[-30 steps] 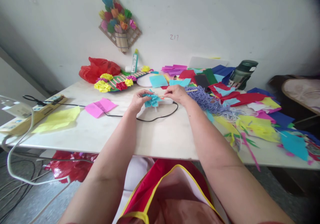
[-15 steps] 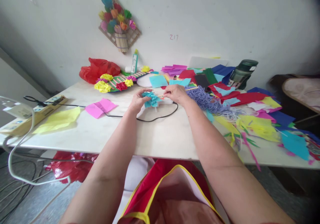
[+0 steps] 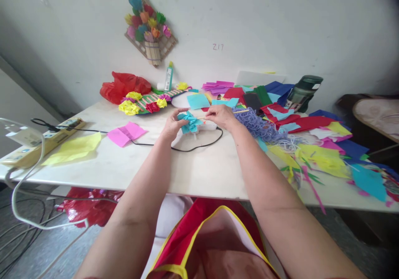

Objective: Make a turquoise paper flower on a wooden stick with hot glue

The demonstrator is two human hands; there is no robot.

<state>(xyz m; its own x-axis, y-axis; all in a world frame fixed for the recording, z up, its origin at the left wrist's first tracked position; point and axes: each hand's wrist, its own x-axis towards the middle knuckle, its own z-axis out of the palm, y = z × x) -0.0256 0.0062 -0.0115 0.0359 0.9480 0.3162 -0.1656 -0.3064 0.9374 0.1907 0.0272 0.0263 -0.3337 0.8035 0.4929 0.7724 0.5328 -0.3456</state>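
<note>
Left hand [image 3: 174, 124] is pinched on a crumpled blue paper flower [image 3: 191, 123], just to its right, over the counter [image 3: 202, 173]. Right hand [image 3: 220, 116] is clamped on a thin stick [image 3: 241, 112] running pretty much sideways, one end aimed at the flower; from here I can't tell if they touch. Purple yarn [image 3: 260, 126] heaped off right, paper bouquet [image 3: 148, 25] on the wall [image 3: 264, 29] behind.

My paper flower [image 3: 190, 123] is light blue, and my thin stick [image 3: 241, 111] has a pale wood colour. My apron [image 3: 183, 233] is red with yellow edges. The yarn [image 3: 258, 125] is violet-blue, the bottle [image 3: 304, 92] is dark green, and the wall bouquet [image 3: 144, 18] mixes blue, red, orange, yellow, green and pink. The creased paper [image 3: 126, 134] is pink.
</note>
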